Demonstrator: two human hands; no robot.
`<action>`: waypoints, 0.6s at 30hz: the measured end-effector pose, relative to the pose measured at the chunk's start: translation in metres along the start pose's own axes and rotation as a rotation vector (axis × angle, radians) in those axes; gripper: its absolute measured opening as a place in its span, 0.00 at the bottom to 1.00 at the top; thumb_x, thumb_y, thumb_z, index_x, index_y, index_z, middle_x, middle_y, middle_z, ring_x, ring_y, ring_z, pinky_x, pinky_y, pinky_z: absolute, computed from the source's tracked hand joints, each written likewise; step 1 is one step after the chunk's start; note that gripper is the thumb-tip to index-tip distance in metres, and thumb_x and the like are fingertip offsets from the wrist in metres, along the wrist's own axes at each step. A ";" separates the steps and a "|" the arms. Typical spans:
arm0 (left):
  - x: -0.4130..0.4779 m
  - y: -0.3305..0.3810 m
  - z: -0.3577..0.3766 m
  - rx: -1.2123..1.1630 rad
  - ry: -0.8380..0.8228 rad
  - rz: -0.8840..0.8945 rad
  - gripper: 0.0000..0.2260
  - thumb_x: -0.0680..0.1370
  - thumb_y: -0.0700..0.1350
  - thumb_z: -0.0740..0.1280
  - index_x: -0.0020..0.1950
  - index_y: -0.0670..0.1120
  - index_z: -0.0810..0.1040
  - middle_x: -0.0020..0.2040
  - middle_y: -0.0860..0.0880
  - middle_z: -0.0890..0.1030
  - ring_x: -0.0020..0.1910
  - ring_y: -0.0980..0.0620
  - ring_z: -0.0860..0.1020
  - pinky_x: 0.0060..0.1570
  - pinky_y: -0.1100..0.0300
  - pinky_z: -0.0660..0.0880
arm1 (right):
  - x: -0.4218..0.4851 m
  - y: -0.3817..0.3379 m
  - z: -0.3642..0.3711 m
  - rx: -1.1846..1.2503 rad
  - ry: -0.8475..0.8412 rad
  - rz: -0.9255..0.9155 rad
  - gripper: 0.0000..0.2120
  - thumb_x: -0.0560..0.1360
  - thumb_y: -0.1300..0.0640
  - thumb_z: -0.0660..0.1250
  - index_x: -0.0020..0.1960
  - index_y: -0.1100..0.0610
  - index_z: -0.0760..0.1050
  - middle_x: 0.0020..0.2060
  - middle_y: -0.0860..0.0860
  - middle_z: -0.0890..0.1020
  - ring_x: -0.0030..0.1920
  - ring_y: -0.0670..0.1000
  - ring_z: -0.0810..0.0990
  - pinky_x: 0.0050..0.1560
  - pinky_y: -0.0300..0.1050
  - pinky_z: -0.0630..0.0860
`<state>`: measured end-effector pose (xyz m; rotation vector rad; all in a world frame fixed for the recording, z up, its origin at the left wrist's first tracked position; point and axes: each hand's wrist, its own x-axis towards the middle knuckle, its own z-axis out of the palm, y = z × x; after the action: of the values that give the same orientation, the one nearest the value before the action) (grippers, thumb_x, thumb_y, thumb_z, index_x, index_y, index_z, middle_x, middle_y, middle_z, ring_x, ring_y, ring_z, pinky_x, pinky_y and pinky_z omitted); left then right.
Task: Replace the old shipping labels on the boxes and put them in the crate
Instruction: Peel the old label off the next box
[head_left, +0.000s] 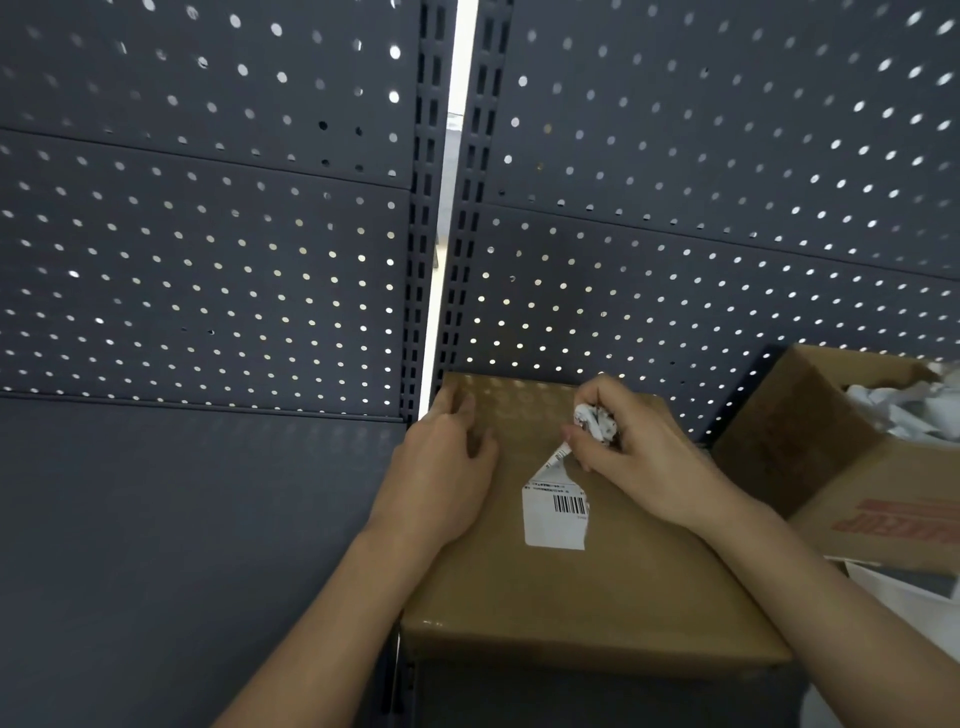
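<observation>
I'm looking down on a closed brown cardboard box (587, 587) that stands right against a dark grey perforated metal panel (208, 260). The left hand (441, 467) lies flat on the box's far left corner, fingers straight and close together. The right hand (623, 452) curls round a crumpled wad of white paper (595, 421) and pinches the peeled-up top strip of the white barcode shipping label (555, 519), whose lower part lies flat on the box top. Just to the right stands an open cardboard carton (810, 431) holding crumpled white paper.
</observation>
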<state>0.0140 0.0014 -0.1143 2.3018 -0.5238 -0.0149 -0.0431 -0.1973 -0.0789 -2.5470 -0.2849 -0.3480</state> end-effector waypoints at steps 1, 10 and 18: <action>0.000 0.000 0.000 -0.001 0.001 0.000 0.23 0.81 0.50 0.58 0.77 0.47 0.63 0.79 0.58 0.53 0.68 0.50 0.69 0.65 0.53 0.68 | -0.001 0.000 0.001 -0.044 0.008 -0.013 0.07 0.79 0.50 0.63 0.46 0.49 0.66 0.31 0.49 0.77 0.31 0.50 0.75 0.34 0.56 0.73; -0.001 0.001 -0.001 0.019 -0.006 -0.007 0.23 0.81 0.49 0.58 0.76 0.46 0.65 0.79 0.55 0.55 0.69 0.47 0.68 0.64 0.54 0.67 | -0.008 -0.010 0.000 -0.213 -0.049 -0.148 0.28 0.79 0.65 0.57 0.77 0.50 0.62 0.58 0.39 0.76 0.54 0.33 0.70 0.60 0.29 0.64; 0.000 0.001 0.001 0.017 0.001 -0.005 0.23 0.81 0.49 0.58 0.76 0.46 0.64 0.78 0.55 0.57 0.67 0.48 0.71 0.64 0.51 0.70 | -0.018 -0.013 0.005 -0.113 -0.243 -0.024 0.18 0.77 0.45 0.67 0.66 0.47 0.75 0.59 0.38 0.73 0.60 0.36 0.70 0.60 0.26 0.62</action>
<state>0.0136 0.0003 -0.1141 2.3198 -0.5192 -0.0125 -0.0624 -0.1860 -0.0820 -2.7014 -0.3962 -0.0634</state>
